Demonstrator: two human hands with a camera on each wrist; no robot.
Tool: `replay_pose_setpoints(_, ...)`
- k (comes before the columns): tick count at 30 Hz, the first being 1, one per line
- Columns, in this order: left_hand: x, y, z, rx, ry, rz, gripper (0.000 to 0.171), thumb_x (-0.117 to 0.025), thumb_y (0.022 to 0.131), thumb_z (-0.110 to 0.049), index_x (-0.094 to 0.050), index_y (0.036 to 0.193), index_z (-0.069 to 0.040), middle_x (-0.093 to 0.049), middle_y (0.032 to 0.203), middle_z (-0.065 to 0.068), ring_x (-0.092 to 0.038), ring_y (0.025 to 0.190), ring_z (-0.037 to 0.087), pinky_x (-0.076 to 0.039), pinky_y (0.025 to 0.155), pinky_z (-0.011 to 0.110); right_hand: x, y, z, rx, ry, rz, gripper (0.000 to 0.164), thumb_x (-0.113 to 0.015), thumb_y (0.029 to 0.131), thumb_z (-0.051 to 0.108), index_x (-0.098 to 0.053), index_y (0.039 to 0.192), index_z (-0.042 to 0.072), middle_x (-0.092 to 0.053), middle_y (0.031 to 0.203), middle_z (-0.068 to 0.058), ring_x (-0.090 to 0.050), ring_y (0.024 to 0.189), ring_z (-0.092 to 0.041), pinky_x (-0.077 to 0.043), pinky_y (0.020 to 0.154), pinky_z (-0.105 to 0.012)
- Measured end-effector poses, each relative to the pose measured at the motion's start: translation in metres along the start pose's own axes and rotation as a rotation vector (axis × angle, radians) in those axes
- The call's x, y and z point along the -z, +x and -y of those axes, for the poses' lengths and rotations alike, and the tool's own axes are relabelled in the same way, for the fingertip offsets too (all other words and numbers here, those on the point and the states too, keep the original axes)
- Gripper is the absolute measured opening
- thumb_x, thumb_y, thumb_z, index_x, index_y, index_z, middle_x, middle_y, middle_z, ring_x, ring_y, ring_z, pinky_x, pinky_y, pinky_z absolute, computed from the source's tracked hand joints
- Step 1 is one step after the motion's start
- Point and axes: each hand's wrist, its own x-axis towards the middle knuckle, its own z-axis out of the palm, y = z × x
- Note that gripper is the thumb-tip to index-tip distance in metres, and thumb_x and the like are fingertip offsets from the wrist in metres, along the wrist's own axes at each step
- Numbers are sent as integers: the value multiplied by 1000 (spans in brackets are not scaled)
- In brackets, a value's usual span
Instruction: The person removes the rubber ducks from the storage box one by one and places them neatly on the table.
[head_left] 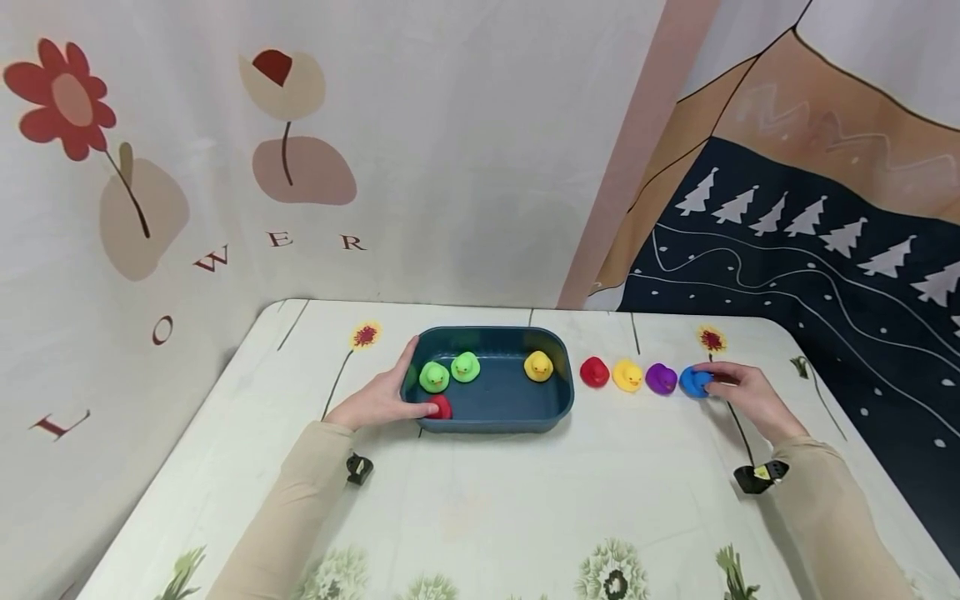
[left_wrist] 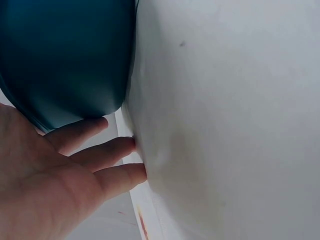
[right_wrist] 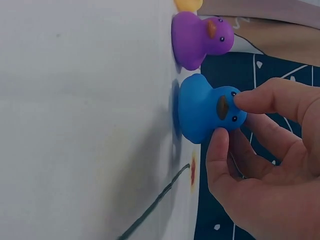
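Observation:
A dark blue-green plastic bin [head_left: 487, 425] stands on the table. At its left end lies my left hand [head_left: 381, 400], thumb over the front rim and the other fingers spread along the outside. In the left wrist view these fingers [left_wrist: 107, 155] look nearly straight. Inside the bin are two green rubber ducks [head_left: 465, 367], a yellow one [head_left: 537, 367] and a red one [head_left: 440, 407], partly hidden by the thumb. My right hand [head_left: 750, 400] pinches a blue rubber duck [right_wrist: 197, 110] by its head. The duck stands upright, its base at the table surface.
Left of the blue duck, a purple duck [head_left: 662, 379], a yellow duck [head_left: 627, 376] and a red duck [head_left: 595, 372] form a row beside the bin. The white flowered table [head_left: 487, 508] ends at a printed curtain [head_left: 465, 167] behind.

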Motion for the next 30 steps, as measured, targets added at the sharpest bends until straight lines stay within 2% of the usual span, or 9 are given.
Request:
replay_pose_setpoints(5, -1, -1, 0, 6, -3, -2, 116, -75, 80, -50, 9, 155, -22, -26, 153, 23, -36, 132, 41, -34, 102, 60, 1, 2, -5, -13, -8, -1, 41, -47, 101, 10, -46, 135, -12, -41, 138, -34, -42, 120, -40, -35, 100, -56)
replay_pose_setpoints(9, -2, -2, 1, 4, 0, -5, 116, -75, 79, -51, 9, 155, -22, -28, 152, 23, -37, 131, 41, -35, 102, 59, 1, 4, -7, -13, -17, 1, 42, -48, 101, 13, -46, 135, -11, -42, 138, -32, -48, 114, -29, -40, 96, -43)
replay_pose_setpoints(13, -1, -2, 1, -2, -5, -3, 116, -75, 80, -50, 9, 155, -21, -33, 149, 24, -39, 130, 40, -35, 102, 58, 1, 6, -8, -9, -15, 4, 42, -48, 102, 13, -46, 136, -11, -41, 139, -32, -47, 116, -31, -39, 99, -47)
replay_pose_setpoints(15, 0, -2, 1, -6, -6, -3, 116, -75, 80, -49, 9, 155, -21, -36, 146, 25, -40, 129, 40, -35, 102, 57, 1, 7, -9, -11, -13, 9, 42, -48, 102, 13, -45, 137, -11, -40, 140, -32, -43, 120, -37, -37, 100, -50)
replay_pose_setpoints(19, 1, -1, 0, -14, -3, -5, 115, -75, 80, -48, 8, 155, -20, -40, 143, 25, -43, 127, 39, -36, 102, 57, 2, 7, -10, -6, -31, 11, 42, -48, 102, 13, -45, 137, -10, -41, 140, -31, -46, 117, -33, -43, 93, -28)
replay_pose_setpoints(21, 1, -1, 0, -16, -2, -5, 115, -75, 80, -48, 8, 155, -20, -41, 143, 25, -43, 127, 39, -36, 102, 57, 2, 6, -10, -5, -31, 10, 44, -48, 102, 13, -43, 139, -10, -40, 140, -31, -45, 118, -34, -43, 95, -30)
replay_pose_setpoints(26, 1, 0, -1, -8, -4, 3, 116, -75, 80, -49, 8, 155, -20, -34, 148, 24, -40, 129, 40, -34, 103, 58, 4, 4, -10, -17, -3, -27, 50, -49, 101, 16, -37, 142, -9, -36, 142, -33, -39, 123, -43, -31, 102, -60)
replay_pose_setpoints(29, 1, 0, -1, -8, -3, 5, 116, -75, 80, -48, 8, 155, -20, -33, 148, 25, -39, 130, 40, -34, 103, 58, 6, 2, -10, -36, -10, -77, 51, -52, 100, 23, -41, 142, -4, -42, 140, -27, -45, 118, -34, -37, 101, -53)
replay_pose_setpoints(30, 1, 0, -1, -9, -3, 5, 116, -75, 80, -48, 8, 155, -19, -33, 148, 25, -39, 130, 40, -34, 103, 58, 7, 2, -12, -43, -18, -89, 51, -53, 100, 26, -43, 141, -1, -45, 138, -23, -48, 115, -28, -41, 99, -45)
